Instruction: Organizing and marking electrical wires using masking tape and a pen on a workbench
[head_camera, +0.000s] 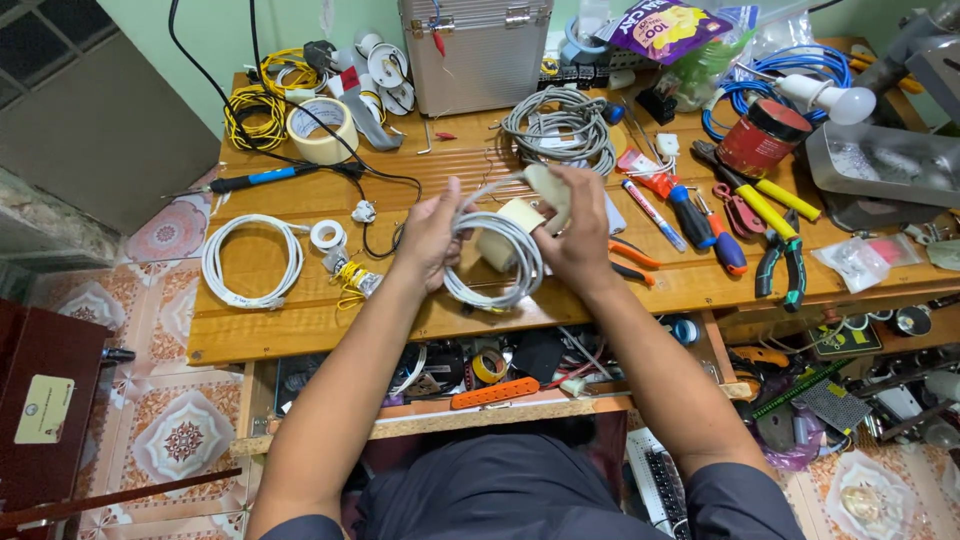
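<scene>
Workbench (300, 320) of orange-brown planks fills the view, and above its front edge both hands meet at one bundle. Between them hangs a coil of grey-white cable (497, 265), wound in several loops into an oval ring; its long axis runs roughly up and down in the picture, tilted a little to the right. The left hand (432, 238) is closed on the coil's left rim, thumb over the strands and fingers curled behind. The right hand (578, 232) sits just right of the coil and slightly higher, closed on a roll of beige tape (503, 232) that touches the coil's upper part; a pale tape end (550, 190) stands up from its fingers. So the coil lies to the right of the left grip and below-left of the right one, both hands touching the bundle, neither clearly nearer.

The cable looks smooth, thin and slightly springy, its loops lying close but not tight.

On the bench, well apart to the left, lies a second white cable coil (250, 260); a grey cable bundle (558, 128) lies farther back; screwdrivers (700, 215) and pliers (785, 262) lie to the right.
</scene>
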